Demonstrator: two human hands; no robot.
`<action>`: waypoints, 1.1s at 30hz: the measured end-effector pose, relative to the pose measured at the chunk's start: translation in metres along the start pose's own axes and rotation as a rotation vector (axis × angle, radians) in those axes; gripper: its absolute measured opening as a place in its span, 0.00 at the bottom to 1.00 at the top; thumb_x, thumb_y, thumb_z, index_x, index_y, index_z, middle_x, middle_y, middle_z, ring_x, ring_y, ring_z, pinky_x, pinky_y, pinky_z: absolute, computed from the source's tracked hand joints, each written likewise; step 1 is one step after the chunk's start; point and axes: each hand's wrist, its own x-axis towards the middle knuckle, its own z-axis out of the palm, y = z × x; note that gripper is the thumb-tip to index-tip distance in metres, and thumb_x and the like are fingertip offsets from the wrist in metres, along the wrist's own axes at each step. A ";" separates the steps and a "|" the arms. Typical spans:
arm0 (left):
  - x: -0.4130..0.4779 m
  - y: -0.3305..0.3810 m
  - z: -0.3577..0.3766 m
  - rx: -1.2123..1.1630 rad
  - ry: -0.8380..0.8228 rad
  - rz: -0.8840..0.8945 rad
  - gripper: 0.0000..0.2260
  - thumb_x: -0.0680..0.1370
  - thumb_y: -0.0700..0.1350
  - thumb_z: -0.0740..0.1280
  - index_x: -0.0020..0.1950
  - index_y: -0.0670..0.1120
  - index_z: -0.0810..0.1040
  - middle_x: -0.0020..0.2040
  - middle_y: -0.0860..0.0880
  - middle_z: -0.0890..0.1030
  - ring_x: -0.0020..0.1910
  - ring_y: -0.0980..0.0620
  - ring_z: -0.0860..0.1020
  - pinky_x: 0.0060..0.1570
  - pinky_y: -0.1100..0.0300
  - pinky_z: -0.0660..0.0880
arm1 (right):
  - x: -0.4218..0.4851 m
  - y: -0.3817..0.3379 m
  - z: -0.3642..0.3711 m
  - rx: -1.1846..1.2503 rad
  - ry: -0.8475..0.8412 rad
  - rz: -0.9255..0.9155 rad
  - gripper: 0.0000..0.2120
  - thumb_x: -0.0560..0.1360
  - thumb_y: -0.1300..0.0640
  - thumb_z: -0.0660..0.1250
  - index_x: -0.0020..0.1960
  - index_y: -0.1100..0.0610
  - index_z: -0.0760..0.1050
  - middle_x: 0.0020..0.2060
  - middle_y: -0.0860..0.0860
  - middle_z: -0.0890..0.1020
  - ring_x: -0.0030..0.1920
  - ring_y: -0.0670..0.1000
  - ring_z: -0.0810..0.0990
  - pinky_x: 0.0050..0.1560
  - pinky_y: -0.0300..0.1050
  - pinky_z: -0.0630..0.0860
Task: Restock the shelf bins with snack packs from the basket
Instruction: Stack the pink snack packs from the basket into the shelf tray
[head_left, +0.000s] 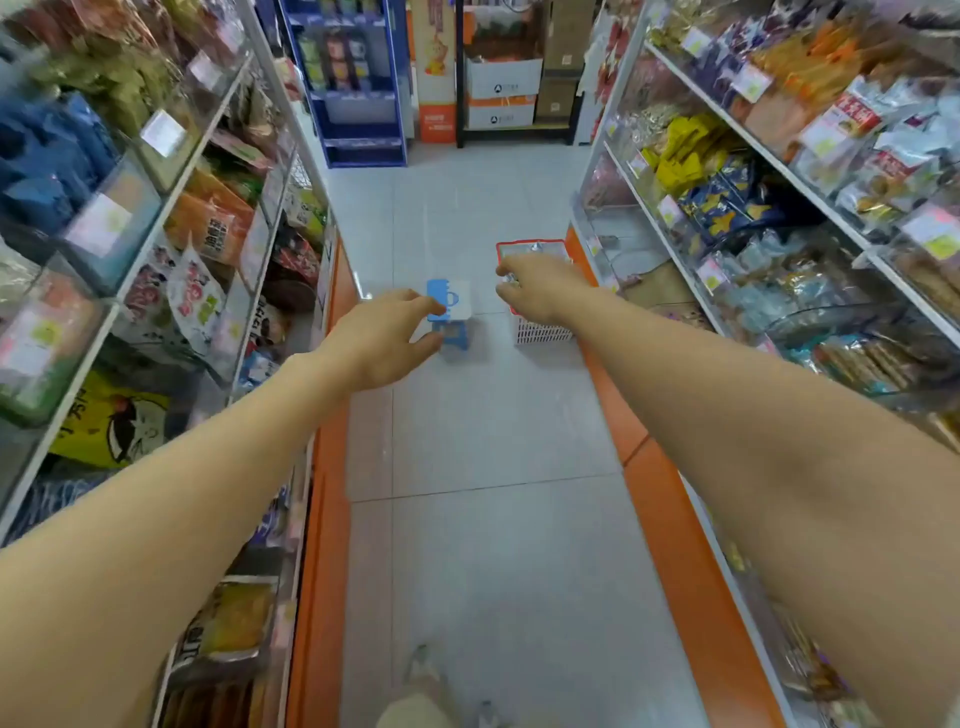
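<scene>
The floor between the fingers of the left hand and those of the right hand is open, and so is the aisle nearer than both. Just beyond the left fingers stands a blue stool. Beyond the right fingers stands the basket, near the stool. Full shelves wall the aisle left of the left fingers, and other shelves right of the right fingers. Far ahead, a blue rack and cardboard boxes close the aisle.
</scene>
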 end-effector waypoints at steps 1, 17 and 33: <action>0.012 -0.005 -0.001 -0.010 -0.009 -0.006 0.20 0.82 0.51 0.60 0.74 0.48 0.68 0.70 0.47 0.71 0.67 0.45 0.71 0.64 0.50 0.70 | 0.009 0.000 -0.002 0.009 -0.021 0.004 0.20 0.81 0.51 0.55 0.72 0.54 0.67 0.68 0.57 0.73 0.66 0.60 0.72 0.63 0.53 0.71; 0.229 -0.128 -0.028 -0.004 -0.098 0.002 0.20 0.83 0.53 0.59 0.74 0.50 0.67 0.72 0.48 0.70 0.68 0.47 0.70 0.64 0.47 0.70 | 0.246 0.021 -0.020 -0.007 -0.058 0.051 0.20 0.82 0.50 0.54 0.72 0.54 0.66 0.68 0.56 0.73 0.67 0.58 0.71 0.62 0.51 0.69; 0.425 -0.204 -0.039 -0.061 -0.102 -0.094 0.20 0.83 0.52 0.59 0.75 0.50 0.67 0.72 0.48 0.70 0.67 0.47 0.71 0.65 0.49 0.70 | 0.468 0.065 -0.040 -0.046 -0.103 -0.013 0.21 0.83 0.50 0.53 0.73 0.54 0.65 0.69 0.54 0.72 0.67 0.57 0.71 0.64 0.51 0.67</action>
